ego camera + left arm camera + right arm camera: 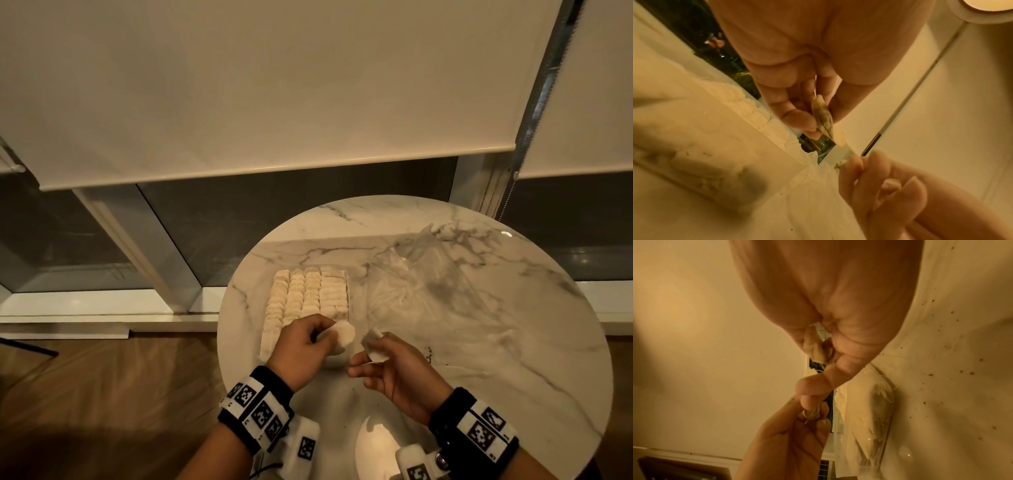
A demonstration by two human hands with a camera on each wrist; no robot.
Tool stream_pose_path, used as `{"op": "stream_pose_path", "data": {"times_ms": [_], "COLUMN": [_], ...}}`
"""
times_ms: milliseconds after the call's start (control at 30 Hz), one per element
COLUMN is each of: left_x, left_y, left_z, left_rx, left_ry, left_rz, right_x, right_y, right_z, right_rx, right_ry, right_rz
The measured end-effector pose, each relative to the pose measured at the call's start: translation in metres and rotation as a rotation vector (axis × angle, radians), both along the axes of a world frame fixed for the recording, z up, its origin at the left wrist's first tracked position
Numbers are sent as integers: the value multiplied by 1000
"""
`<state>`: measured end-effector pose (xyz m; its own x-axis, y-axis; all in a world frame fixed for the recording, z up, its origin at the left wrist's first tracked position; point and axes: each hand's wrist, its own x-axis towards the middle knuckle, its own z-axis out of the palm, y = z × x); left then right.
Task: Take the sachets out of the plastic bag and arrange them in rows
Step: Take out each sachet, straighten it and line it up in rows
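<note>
A round marble table [513, 342] carried a crumpled plastic bag [407, 274] beside four rows of sachets [308, 294]; the left hand [301, 349] pinched one sachet [344, 334] at the rows' near end; the right hand [400, 377] pinched another sachet [375, 349].

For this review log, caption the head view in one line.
Each hand, left hand and right hand, pinches a pale sachet beside rows of cream sachets on the round marble table.

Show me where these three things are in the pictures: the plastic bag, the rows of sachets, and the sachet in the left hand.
plastic bag [407, 274], head view, its crumpled middle.
rows of sachets [308, 294], head view, centre of the block.
sachet in the left hand [343, 333], head view, its round white face.
</note>
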<state>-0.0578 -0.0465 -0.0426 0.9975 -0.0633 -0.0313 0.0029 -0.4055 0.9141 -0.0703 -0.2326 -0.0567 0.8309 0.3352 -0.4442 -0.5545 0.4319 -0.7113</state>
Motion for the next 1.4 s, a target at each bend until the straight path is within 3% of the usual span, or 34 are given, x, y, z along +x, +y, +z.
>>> {"op": "stream_pose_path", "data": {"times_ms": [167,367,500,600,767,900,1067,1200,1400], "left_x": [-4,-2,-1,-2,-7,-9,-11,-13,-16], "left_y": [7,19,28,34,45,48,54,55,49], "left_z": [1,-8,-12,-17,-30,-35,-37,-43,-40], "left_rx": [-261,-709,-801,-647,-119,-60,19,47,177], "left_ry": [100,220,201,123,-89,-117,-121,-94,-126], "left_rz": [160,425,500,520,534,565,574,561,515], "right_x": [0,9,19,29,53,75,96,103,112], "right_y": [-2,-6,-8,-8,0,12,35,59,78], "right_z": [-5,-16,-13,-6,7,9,11,15,28], "right_rx": [-166,-427,-615,-661,-665,-721,-1164,-1389,-1466], "right_ry": [-74,-228,-420,-518,-545,-563,-674,-674,-567], "right_rz": [-63,-121,-122,-129,-87,57,387,681,953]}}
